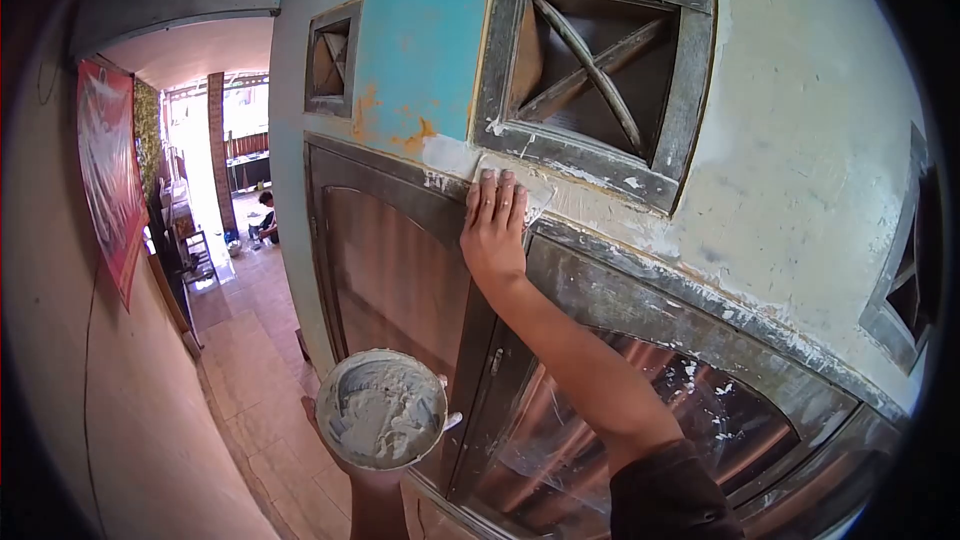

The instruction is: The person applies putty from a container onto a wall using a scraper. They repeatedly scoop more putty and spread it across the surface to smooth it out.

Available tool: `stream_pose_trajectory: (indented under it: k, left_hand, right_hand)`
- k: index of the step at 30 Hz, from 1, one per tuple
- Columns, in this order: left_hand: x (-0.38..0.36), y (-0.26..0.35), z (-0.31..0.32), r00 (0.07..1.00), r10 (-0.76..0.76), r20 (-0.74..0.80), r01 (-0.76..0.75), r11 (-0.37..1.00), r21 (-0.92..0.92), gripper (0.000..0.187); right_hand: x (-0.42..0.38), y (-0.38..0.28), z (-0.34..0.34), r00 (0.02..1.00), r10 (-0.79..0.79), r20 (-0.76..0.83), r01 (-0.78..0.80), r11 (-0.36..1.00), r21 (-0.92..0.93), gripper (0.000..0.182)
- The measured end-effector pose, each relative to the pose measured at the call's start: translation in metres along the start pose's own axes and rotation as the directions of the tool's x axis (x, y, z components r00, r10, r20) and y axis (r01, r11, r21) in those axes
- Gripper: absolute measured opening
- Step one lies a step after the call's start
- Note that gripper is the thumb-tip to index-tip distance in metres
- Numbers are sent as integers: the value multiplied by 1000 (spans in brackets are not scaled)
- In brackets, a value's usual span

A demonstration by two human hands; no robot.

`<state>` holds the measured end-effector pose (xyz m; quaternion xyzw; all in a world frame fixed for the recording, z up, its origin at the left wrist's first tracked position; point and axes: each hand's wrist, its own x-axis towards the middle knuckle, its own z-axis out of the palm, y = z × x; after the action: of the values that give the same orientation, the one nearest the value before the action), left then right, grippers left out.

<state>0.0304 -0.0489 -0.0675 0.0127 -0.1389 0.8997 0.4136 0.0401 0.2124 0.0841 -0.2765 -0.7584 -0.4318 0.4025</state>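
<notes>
Cupping the bucket [338,388] of paste [395,420] from below, your left hand [373,478] is holding it mouth-up, seemingly against spills; above it, your right hand [495,237] is holding a flat scraper [539,202] to the wall [790,125], fingers [487,202] flattened, probably for even pressure.

At the centre of the frame, my right hand [495,230] presses a pale flat scraper [541,196] to the wall [600,198], just below the lower left corner of the crossed-bar vent [692,80]. My left hand [368,480], lower left of centre, holds up a bucket [327,410] of grey-white putty [395,415]. At far left hangs a red banner [106,170], and a person [268,220] sits low on the floor beyond.
</notes>
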Motion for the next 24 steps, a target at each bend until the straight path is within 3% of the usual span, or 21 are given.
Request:
stream_pose_trajectory:
  k: [2,4,8,11,16,20,22,24]
  left_hand:
    - [-1,3,-10,972,-102,211,22,936,351,95]
    - [1,6,-10,978,-89,186,21,940,340,94]
    - [-23,4,3,987,2,161,-60,933,355,83]
    - [-12,8,-18,992,62,108,-89,961,261,87]
    - [-19,-10,9,978,-20,209,-33,968,248,84]
    - [-21,-7,9,973,-85,214,38,976,216,83]
    - [-21,-9,9,971,-65,229,21,982,189,83]
    - [-20,-9,9,969,-51,242,11,987,163,83]
  right_hand:
    - [-13,2,8,995,-96,2,96,994,-57,51]
    - [-21,4,7,988,-148,35,151,984,-97,51]
    - [-27,0,-13,985,-174,5,174,983,52,52]
    - [-4,9,-30,993,-115,-6,114,991,-72,53]
    - [-16,14,0,997,-77,17,79,986,-144,53]
    - [-28,-1,-8,992,-77,101,77,997,7,54]
    - [-15,-2,-20,996,-92,-8,92,995,38,54]
    - [-2,5,-24,995,-100,-14,100,995,27,54]
